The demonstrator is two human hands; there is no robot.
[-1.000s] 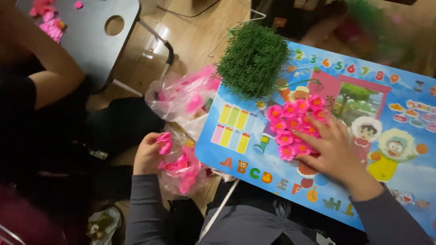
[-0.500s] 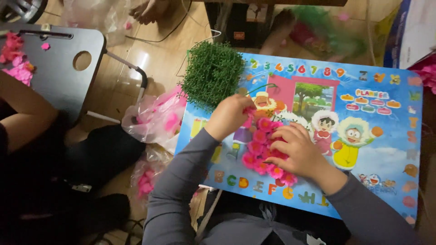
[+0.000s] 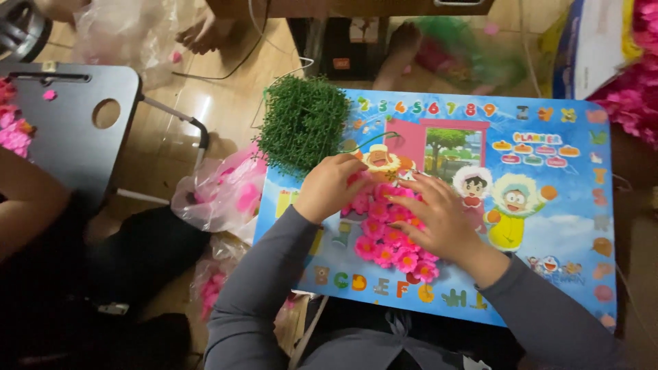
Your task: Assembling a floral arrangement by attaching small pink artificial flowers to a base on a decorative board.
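A heap of small pink artificial flowers [image 3: 391, 236] lies on a blue children's lap table [image 3: 548, 226] printed with cartoon figures, coloured letters and digits. My left hand [image 3: 329, 186] rests at the heap's upper left edge, fingers curled around some of the pink flowers. My right hand [image 3: 439, 219] lies flat on the heap's right side, fingers spread over the flowers. A square mat of green artificial grass [image 3: 301, 123] sits at the table's far left corner, just beyond my left hand.
Clear plastic bags of pink flowers [image 3: 223, 195] lie on the wooden floor left of the table. A dark grey folding table [image 3: 68, 130] with pink flowers stands at the left, another person's arm [image 3: 24, 205] by it. More pink flowers [image 3: 634, 96] fill the right edge.
My left hand came up from the bag on the floor to the flower heap on the table. My right hand stayed on the heap.
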